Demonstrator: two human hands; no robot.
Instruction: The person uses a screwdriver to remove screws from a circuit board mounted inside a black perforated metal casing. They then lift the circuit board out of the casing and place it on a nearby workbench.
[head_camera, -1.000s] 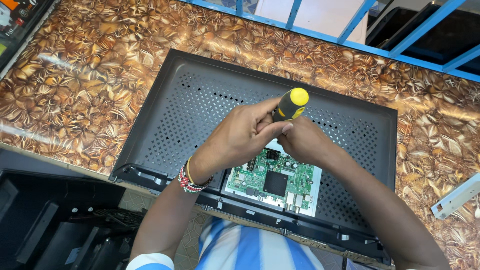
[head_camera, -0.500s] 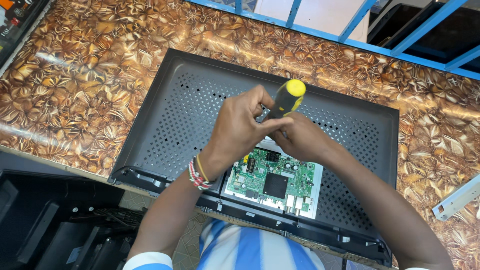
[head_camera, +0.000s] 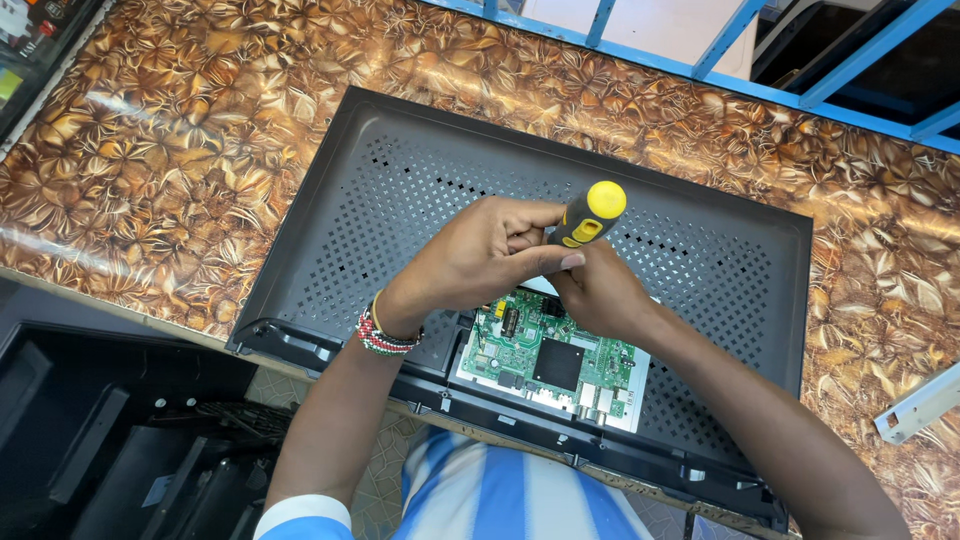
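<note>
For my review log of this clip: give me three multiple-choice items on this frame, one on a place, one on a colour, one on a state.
1. Where does the green circuit board sit?
A. On the black perforated panel, near its front edge
B. On the floor
C. On the blue frame

2. The screwdriver handle's cap is:
A. Red
B. Yellow
C. White

3. The screwdriver is:
A. Lying on the table
B. Gripped by both hands
C. Held by one hand only

Key: 1 A, the board lies within the panel; 2 B, the cap shows yellow; 3 B, left hand and right hand both close around it.
</note>
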